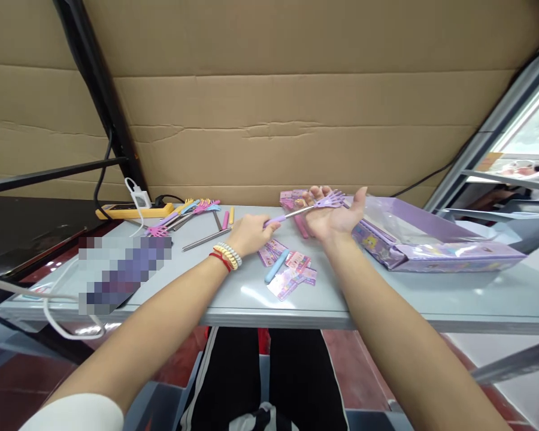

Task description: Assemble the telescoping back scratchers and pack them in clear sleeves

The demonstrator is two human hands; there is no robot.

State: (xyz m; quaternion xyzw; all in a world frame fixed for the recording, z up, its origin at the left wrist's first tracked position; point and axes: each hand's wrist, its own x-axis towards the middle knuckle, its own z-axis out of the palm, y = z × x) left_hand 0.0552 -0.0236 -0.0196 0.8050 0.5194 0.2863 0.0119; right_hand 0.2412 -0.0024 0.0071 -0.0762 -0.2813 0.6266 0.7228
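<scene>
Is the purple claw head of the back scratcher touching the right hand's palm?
Touching: the head view shows the claw head lying on the open right hand.

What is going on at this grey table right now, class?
A person sits at a grey table. The left hand holds the purple handle of a small back scratcher, whose claw-shaped head rests on the open palm of the right hand. Small pink and purple packets lie scattered just below the hands. A pile of more scratchers in mixed colours lies to the left, and a flat purple box sits to the right.
</scene>
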